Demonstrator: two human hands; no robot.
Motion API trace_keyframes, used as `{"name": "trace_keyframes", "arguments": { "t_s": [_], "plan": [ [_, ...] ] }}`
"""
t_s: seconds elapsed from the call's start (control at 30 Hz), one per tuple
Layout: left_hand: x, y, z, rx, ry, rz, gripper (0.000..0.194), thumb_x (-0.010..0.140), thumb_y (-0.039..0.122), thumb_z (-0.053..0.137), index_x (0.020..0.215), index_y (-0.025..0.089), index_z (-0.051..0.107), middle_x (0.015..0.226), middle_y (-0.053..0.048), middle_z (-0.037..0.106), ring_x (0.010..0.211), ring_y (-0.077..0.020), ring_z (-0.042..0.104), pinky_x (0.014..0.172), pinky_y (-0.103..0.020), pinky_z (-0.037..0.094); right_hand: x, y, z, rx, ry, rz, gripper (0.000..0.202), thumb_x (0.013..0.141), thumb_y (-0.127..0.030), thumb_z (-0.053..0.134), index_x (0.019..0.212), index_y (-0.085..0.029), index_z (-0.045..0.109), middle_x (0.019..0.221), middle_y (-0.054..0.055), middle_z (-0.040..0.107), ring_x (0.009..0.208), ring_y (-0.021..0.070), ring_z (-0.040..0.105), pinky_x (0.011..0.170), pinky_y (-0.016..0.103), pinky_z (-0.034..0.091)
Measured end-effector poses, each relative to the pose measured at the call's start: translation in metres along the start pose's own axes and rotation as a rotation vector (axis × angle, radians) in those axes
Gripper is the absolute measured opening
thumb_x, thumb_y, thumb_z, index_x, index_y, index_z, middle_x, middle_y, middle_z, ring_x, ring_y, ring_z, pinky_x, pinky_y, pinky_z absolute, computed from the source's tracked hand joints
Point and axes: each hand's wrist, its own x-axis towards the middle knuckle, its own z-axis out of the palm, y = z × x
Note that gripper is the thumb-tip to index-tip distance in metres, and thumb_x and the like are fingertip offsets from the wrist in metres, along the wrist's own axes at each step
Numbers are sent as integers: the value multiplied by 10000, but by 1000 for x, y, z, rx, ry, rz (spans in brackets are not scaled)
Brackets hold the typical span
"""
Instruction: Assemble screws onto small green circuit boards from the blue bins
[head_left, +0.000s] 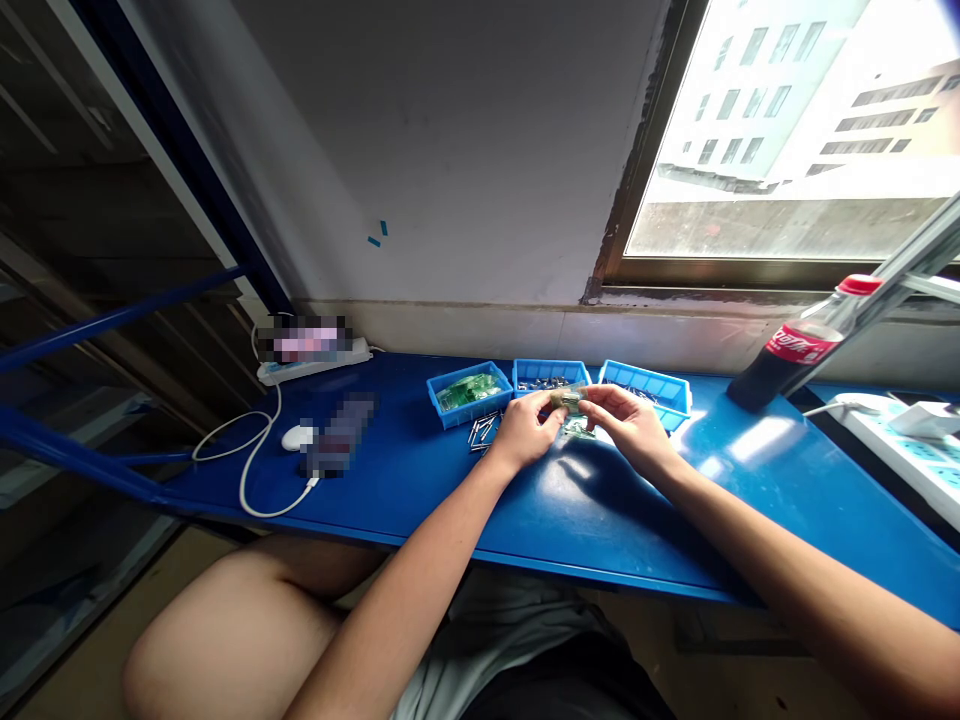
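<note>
A small clear packet (568, 398) is pinched in the grip of the left hand (531, 428) and the right hand (626, 422), above the blue tabletop (420, 490). Behind the hands, small metal parts are held in the middle blue tray (551, 367). Green packets (471, 390) are kept in the left blue tray (437, 398).

Small-parts workstation, likely workshop: blue bins (469, 412) of small parts along back edge of blue table (420, 490), loose metal pins (484, 431) before them; power strip (919, 455) at right edge; plain wall (465, 150), window (780, 150) onto multi-storey buildings.
</note>
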Motion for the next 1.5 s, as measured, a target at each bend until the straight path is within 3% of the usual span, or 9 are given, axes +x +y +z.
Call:
{"name": "trace_keyframes", "arguments": {
  "t_s": [0.2,0.33,0.47,0.63,0.77,0.9,1.07,1.3,1.5],
  "plan": [
    [-1,4,-1,-26,53,-42,381,975,215,718,1355,180,718,1102,-85,830,975,-222,793,856,-345,675,0,-3,3,55,19,11,423,831,-621,877,1034,-266,771,940,38,773,683,185,660,713,377,596],
    [0,1,-1,29,162,-4,268,984,219,716,1243,169,760,1154,-113,788,1000,-216,773,773,-308,672,3,-1,0,67,86,1,404,839,-618,874,1012,-277,745,924,16,743,648,179,665,684,376,591],
    [0,2,0,22,101,23,183,990,282,732,1118,174,805,1097,-101,807,997,-229,785,818,-338,685,2,1,-1,57,75,-37,364,872,-585,860,1025,-281,731,936,9,730,661,173,666,690,368,600],
    [-1,6,2,-90,12,13,402,915,368,837,1250,155,778,1230,-131,803,1051,-262,801,842,-362,707,0,5,1,5,-8,-106,331,881,-547,865,1035,-283,738,1023,41,735,911,240,731,824,404,652],
    [0,5,0,-95,30,0,351,924,353,828,1209,152,784,1205,-130,812,1038,-260,809,873,-371,703,1,8,-1,-39,-83,-175,301,893,-503,865,1102,-305,778,1173,61,704,1141,277,712,1006,454,642],
    [0,5,-2,-71,26,-8,356,920,347,824,1215,153,778,1182,-134,817,1003,-257,809,866,-373,701,1,7,-1,-46,-131,-200,298,912,-516,840,1130,-316,804,1253,76,688,1189,292,708,1029,469,649],
    [0,3,-2,23,57,10,245,976,251,721,1192,166,797,1199,-119,812,1052,-255,783,913,-380,676,-1,7,2,-58,-111,-183,334,908,-530,841,1144,-301,784,1191,74,734,1128,289,734,1016,486,653],
    [1,3,-2,12,74,4,256,981,199,683,1214,184,787,1197,-105,800,1052,-232,769,886,-345,661,2,11,0,-56,63,-107,430,882,-571,854,1192,-311,710,1211,82,748,1077,282,729,805,408,671],
    [-1,4,-1,-115,19,-33,420,964,199,724,1382,200,681,1118,-83,825,970,-215,792,919,-371,663,1,3,2,27,-13,-34,433,880,-594,848,1167,-293,728,1039,53,787,856,242,741,766,409,650]
  ]
}}
